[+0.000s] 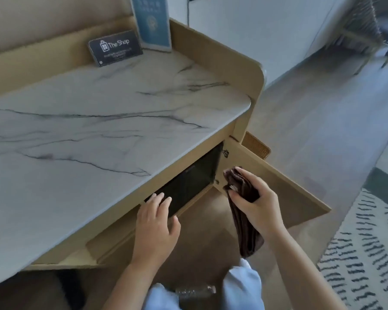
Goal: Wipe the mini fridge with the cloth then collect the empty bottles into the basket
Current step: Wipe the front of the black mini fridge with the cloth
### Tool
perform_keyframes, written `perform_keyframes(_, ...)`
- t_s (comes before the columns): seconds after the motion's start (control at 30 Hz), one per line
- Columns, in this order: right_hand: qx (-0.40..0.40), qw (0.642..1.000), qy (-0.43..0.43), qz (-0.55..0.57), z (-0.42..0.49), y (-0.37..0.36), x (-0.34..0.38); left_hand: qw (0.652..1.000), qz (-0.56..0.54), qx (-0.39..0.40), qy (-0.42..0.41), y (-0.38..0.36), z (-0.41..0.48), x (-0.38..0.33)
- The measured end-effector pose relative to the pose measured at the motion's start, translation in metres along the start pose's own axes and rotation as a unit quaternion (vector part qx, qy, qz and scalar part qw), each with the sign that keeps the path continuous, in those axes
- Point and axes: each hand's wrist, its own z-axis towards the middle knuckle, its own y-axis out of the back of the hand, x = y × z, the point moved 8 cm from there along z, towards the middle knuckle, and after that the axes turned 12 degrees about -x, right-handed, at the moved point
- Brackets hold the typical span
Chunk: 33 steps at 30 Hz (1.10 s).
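Observation:
The black mini fridge sits inside a wooden cabinet under a marble counter. My left hand is open, its fingertips resting on the fridge's front near its left edge. My right hand is shut on a folded brown cloth, held just right of the fridge; the cloth's lower end hangs down below my hand. A clear plastic bottle lies low in view between my knees, blurred.
The cabinet door stands swung open to the right. A woven basket peeks out behind that door. Two signs, a dark card and a blue one, stand at the counter's back. A patterned rug lies at right.

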Motion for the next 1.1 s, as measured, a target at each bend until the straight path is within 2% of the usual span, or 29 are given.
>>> perform_keyframes(0.2,0.177,0.983,0.026,0.027,0.064,-0.011,-0.033,0.982,0.059,-0.091,0.156,-0.014,-0.008,-0.033)
perform_keyframes(0.33,0.235,0.969,0.073,0.025,0.091,-0.005,-0.044,0.969,0.072,-0.111,0.207,-0.026,-0.008,-0.068)
perform_keyframes(0.47,0.260,0.964,0.042,0.038,0.100,-0.005,-0.060,0.964,0.090,-0.116,0.222,-0.032,-0.009,-0.084)
perform_keyframes(0.8,0.285,0.955,0.064,0.045,0.091,-0.036,-0.069,0.953,0.098,-0.133,0.255,-0.043,-0.027,-0.064)
perform_keyframes(1.1,0.219,0.973,0.057,0.041,0.087,-0.069,-0.095,0.966,0.076,-0.117,0.218,-0.079,-0.027,-0.006)
